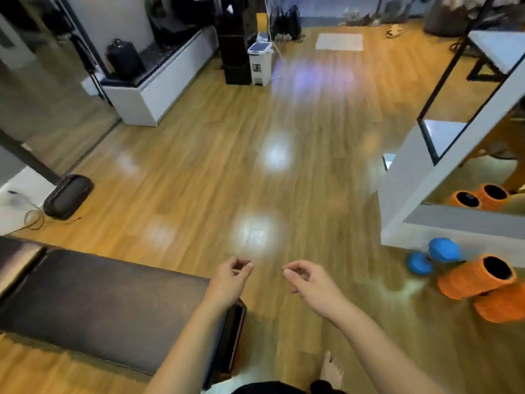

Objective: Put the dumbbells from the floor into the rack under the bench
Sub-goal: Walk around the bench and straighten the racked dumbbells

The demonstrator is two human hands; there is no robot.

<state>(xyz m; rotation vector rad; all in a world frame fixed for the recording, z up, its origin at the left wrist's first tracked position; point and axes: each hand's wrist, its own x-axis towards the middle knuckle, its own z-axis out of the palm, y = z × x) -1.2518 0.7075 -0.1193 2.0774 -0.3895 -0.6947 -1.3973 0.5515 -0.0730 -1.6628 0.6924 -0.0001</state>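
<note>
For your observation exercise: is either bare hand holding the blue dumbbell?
No: the blue dumbbell lies on the floor, apart from both empty hands.

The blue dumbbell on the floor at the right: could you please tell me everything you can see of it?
The blue dumbbell is small, with two faceted, roughly hexagonal heads in a matte bright blue coating that looks like rubber or vinyl. A short dark stretch between the heads seems to be the handle, though the picture is blurred there. It lies on its side on the wooden floor, just below the white mirror frame and close beside the orange foam roller; contact with the roller cannot be told. Neither hand touches it.
</note>
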